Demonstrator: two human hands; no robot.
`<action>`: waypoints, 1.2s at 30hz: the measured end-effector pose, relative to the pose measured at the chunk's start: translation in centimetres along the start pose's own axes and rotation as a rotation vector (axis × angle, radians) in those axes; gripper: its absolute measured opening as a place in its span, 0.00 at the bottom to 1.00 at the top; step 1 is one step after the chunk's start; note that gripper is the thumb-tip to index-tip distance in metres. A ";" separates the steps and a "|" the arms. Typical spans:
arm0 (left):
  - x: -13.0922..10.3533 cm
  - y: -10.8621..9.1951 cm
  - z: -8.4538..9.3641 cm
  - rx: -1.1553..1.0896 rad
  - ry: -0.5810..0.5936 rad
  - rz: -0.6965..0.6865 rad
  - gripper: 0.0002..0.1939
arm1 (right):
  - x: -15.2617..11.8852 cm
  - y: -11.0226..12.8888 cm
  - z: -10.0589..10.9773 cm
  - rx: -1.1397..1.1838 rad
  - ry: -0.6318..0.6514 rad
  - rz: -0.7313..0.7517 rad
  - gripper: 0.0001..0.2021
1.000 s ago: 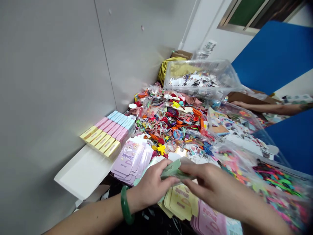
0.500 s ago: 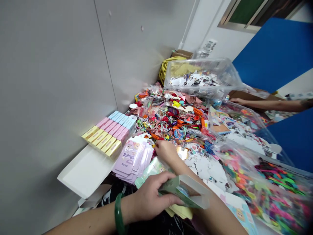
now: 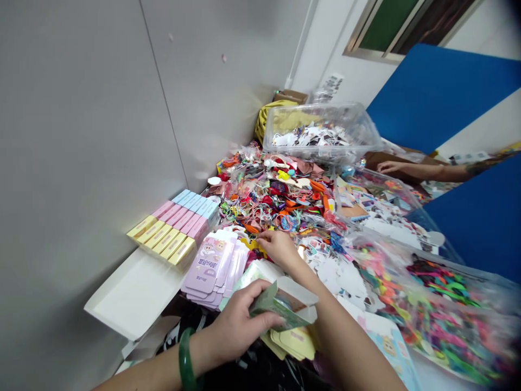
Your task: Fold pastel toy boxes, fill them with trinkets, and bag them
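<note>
While left hand (image 3: 236, 328) pinches green box (image 3: 292, 317) between thumb and fingers, open end away from palm, near edge of tabletop (image 3: 429, 363), right hand (image 3: 280, 250) touches trinkets (image 3: 280, 203); can't tell if holding any.

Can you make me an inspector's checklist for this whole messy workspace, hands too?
Surface: mostly hidden under the things on it.
Things in use: a green box, open at one end; a colourful pile of small pieces.
Clutter: purple flat cartons, yellow flat cartons, rows of yellow, pink and blue boxes, and a clear bin holding cut-outs.
Left grip: holding the green box.
Right grip: fingertips at the pile's near edge; whether they hold a piece is unclear.
Cables: nothing seen.
Surroundings: grey wall, blue panel, another person's hand at the right.
</note>
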State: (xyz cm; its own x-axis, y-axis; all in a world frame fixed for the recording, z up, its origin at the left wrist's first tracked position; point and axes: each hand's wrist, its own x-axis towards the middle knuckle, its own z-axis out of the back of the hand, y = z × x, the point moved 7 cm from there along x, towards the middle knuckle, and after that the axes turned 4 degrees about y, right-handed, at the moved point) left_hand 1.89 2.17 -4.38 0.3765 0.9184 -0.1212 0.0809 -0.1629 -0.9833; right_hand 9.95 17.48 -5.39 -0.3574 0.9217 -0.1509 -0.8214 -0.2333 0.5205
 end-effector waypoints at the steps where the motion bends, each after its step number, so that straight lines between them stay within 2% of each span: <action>1: -0.1 -0.1 -0.1 0.004 0.003 0.004 0.14 | 0.1 -0.2 0.4 -0.012 -0.024 -0.013 0.11; 8: -0.4 -0.3 0.2 -0.006 -0.013 0.009 0.14 | 0.3 -4.5 5.5 -0.121 -0.258 -0.176 0.13; 11: -0.1 0.0 -0.2 0.009 -0.002 0.005 0.14 | 0.5 -5.4 6.6 -0.165 -0.298 -0.183 0.13; 15: 0.2 0.0 -0.8 -0.020 0.030 0.013 0.14 | 1.1 -4.1 6.5 -0.198 -0.291 -0.095 0.14; 21: 0.6 -0.6 -1.0 -0.015 0.040 0.020 0.15 | 2.5 -1.0 3.4 -0.177 -0.162 0.070 0.10; 24: 0.5 -0.7 -0.7 -0.008 0.038 0.010 0.15 | 3.6 -1.2 2.7 -0.102 -0.154 0.060 0.09; 28: 0.5 -0.6 0.3 -0.067 -0.017 -0.008 0.14 | 4.2 -2.9 4.3 0.097 -0.197 -0.009 0.12; 30: 0.8 -0.5 1.1 -0.118 -0.055 -0.025 0.15 | 3.4 -3.4 5.9 0.212 -0.219 -0.035 0.12; 32: 1.2 -0.6 1.9 -0.141 -0.103 -0.054 0.16 | 1.4 -3.2 7.7 0.306 -0.238 -0.038 0.14; 35: 1.8 -0.7 2.6 -0.131 -0.161 -0.097 0.16 | -3.5 -1.4 10.4 0.441 -0.286 0.034 0.15; 36: 1.9 -0.7 2.7 -0.124 -0.173 -0.106 0.16 | -5.4 -0.3 11.2 0.506 -0.322 0.116 0.14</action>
State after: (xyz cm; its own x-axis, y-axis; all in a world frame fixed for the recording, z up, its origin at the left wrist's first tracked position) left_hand 0.03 5.05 -4.28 0.1971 0.9791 -0.0499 0.2282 -0.0953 -0.9689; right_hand 17.11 16.07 4.72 -0.2145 0.9649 0.1512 -0.4439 -0.2342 0.8649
